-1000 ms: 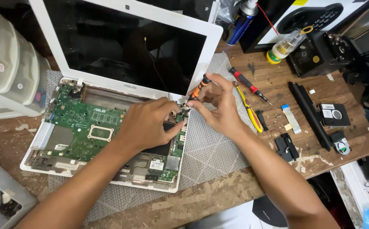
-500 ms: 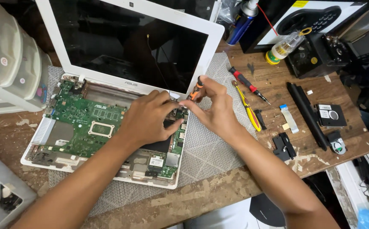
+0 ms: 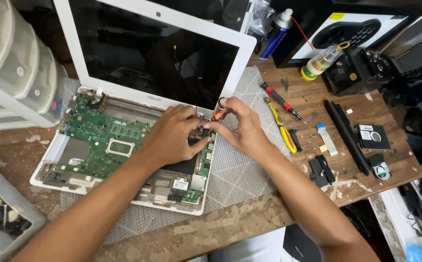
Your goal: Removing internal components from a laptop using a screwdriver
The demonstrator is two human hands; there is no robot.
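Sitting mid-frame on a grey woven mat (image 3: pixel 249 165) over the scarred wooden counter (image 3: pixel 317 97): opened white laptop (image 3: pixel 123 145) with dark screen raised and green circuit board (image 3: pixel 104 140) exposed. Left hand (image 3: pixel 172 138) pressing down at the board's right edge near the hinge, fingers (image 3: pixel 199 144) curled narrow, pinching a small part too tiny to identify. Right hand (image 3: pixel 242 128) just beside it, touching, fingers closed around a small orange-handled screwdriver (image 3: pixel 219 109) standing nearly upright at the hinge corner. Lying right of centre: red-handled screwdriver (image 3: pixel 278 101), yellow-handled tool (image 3: pixel 281 127), long black strip (image 3: pixel 346 136). Standing upper centre: blue spray can (image 3: pixel 275 34). Filling upper left: white plastic drawer unit (image 3: pixel 12 73).
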